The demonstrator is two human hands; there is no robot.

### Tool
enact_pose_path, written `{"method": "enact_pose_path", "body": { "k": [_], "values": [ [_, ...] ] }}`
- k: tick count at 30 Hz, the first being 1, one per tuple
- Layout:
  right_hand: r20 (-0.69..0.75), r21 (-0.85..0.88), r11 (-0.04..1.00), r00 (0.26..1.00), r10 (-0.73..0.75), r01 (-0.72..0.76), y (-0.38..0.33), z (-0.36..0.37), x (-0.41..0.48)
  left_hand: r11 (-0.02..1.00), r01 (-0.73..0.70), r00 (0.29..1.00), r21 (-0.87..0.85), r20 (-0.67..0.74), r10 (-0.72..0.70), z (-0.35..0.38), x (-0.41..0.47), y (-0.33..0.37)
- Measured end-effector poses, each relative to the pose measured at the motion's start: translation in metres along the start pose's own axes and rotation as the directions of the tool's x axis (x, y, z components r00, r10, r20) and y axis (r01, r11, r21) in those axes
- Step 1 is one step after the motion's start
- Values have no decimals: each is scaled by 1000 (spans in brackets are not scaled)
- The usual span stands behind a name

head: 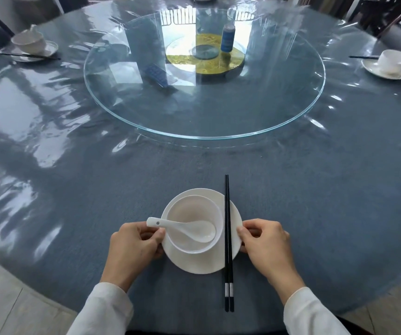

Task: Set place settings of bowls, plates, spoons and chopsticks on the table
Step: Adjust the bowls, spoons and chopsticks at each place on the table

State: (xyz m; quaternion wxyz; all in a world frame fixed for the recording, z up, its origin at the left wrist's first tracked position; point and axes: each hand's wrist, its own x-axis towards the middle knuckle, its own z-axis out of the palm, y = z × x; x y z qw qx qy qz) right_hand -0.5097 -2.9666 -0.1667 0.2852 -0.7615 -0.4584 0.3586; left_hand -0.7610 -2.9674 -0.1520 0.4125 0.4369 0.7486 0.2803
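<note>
Here, left hand [134, 243], right hand [264, 243], gripping plate [194, 262]

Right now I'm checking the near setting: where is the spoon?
Head view: the spoon lies in the bowl on the plate, its handle sticking out left by the left hand.

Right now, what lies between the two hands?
Head view: a round white plate bearing a white bowl with a white ceramic spoon; black chopsticks lie across its right side.
</note>
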Motion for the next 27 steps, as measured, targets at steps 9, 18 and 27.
{"method": "enact_pose_path", "body": {
  "k": [9, 18, 27],
  "values": [
    [-142, -205, 960, 965, -221, 189, -20, -8, -13, 969, -104, 922, 224, -344, 178, -28, -5, 14],
    [-51, -416, 892, 975, -217, 177, -34, 16, -25, 614, -620, 782, 488, 444, 437, 1, -27, 49],
    [-32, -461, 869, 976, -217, 178, -32, 17, -24, 550, -631, 776, 547, 435, 458, 9, -22, 37]
  ]
}}
